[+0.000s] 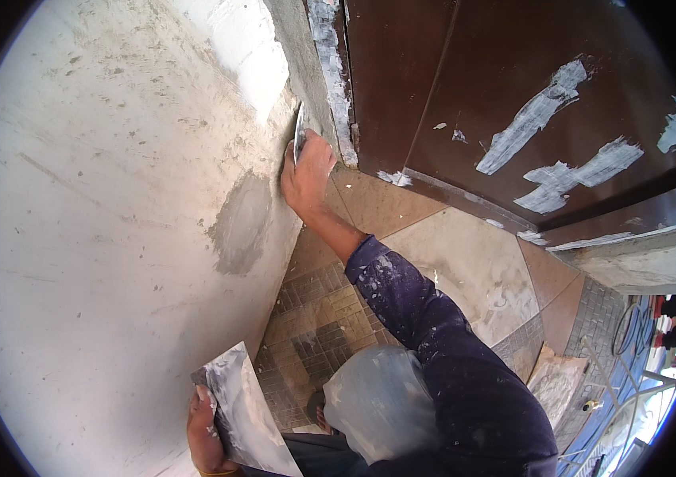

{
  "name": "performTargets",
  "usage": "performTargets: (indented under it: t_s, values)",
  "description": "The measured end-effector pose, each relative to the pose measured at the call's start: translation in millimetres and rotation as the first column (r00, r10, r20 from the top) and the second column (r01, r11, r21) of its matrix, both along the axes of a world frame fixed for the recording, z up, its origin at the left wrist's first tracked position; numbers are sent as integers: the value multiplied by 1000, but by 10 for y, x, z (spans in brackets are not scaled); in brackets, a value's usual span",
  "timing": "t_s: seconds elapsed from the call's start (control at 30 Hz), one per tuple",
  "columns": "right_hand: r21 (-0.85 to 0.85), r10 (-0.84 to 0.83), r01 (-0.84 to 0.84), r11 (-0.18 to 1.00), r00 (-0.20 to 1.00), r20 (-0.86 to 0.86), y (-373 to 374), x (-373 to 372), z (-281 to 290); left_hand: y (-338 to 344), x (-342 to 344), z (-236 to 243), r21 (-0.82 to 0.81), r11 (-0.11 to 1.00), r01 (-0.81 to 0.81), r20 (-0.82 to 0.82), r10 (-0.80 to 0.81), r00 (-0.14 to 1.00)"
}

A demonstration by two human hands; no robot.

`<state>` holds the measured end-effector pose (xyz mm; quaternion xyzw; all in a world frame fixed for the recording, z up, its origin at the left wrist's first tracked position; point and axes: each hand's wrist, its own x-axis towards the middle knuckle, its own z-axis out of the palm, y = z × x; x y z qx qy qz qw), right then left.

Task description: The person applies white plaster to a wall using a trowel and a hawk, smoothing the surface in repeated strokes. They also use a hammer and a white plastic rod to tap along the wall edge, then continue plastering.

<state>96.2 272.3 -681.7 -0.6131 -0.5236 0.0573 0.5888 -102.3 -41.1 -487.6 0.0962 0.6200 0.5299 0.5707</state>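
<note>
My right hand (pixel 308 176) is closed around a thin metal putty knife (pixel 299 133), its blade against the corner edge of the whitish wall (pixel 99 238). Fresh white putty (pixel 249 52) covers the wall above the hand, beside a strip of bare grey cement (pixel 296 48). Below and left of the hand lies a smooth grey patch (pixel 244 225). Low in the view, my left hand (pixel 206 433) grips the edge of a flat rectangular metal plate (pixel 249 409) smeared with white and grey putty. Part of the left hand's grip is hidden behind the plate.
A brown door (pixel 465 103) with white putty streaks stands at the upper right. Tiles and small pavers (pixel 314 310) cover the floor. A pale, rounded grey-blue shape (pixel 381 401) sits below my right arm. Boards, hoses and metal bars (pixel 632 389) lie at the far right.
</note>
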Motion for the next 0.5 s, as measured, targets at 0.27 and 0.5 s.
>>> performTargets:
  t_s: [0.27, 0.5]
  values:
    - [-29, 60, -56, 998, 987, 151, -112, 49, -140, -37, -80, -27, -6, 1000, 10, 37, -10, 999]
    - [51, 17, -22, 998, 996, 87, -32, 7, -155, -46, -116, -43, -39, 998, -39, 5, 39, 999]
